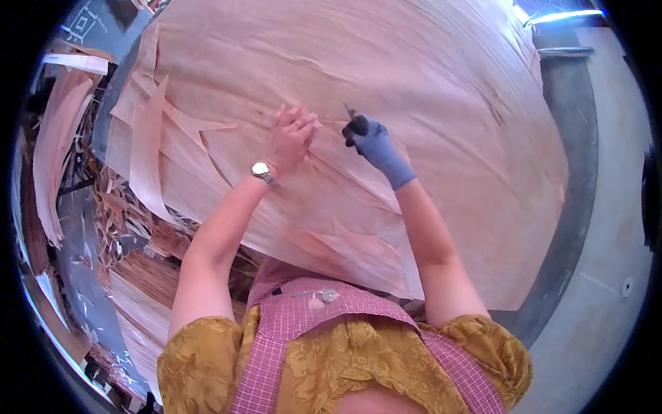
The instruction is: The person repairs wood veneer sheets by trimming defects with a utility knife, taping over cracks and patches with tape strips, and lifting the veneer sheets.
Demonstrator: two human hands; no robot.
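A wide, thin sheet of wood veneer [441,90] with wrinkles and splits spreads under both hands. My bare left hand [294,134], with a watch [261,169] at the wrist, rests on the sheet at the middle; its fingers are bent and close together, and whether they pinch anything is too small to tell. To its right my right hand [362,136], in a grey and black glove, is closed round a small dark pointed tool [350,110], whose tip sticks up past the fingers. Torn veneer strips [148,148] lie on the sheet's left part.
Veneer scraps [124,214] and a stack of veneer [148,276] lie below the sheet's left edge. More long strips [58,152] are at the far left. A grey surface [617,207] runs along the right, with a bright lamp [565,16] at the top right.
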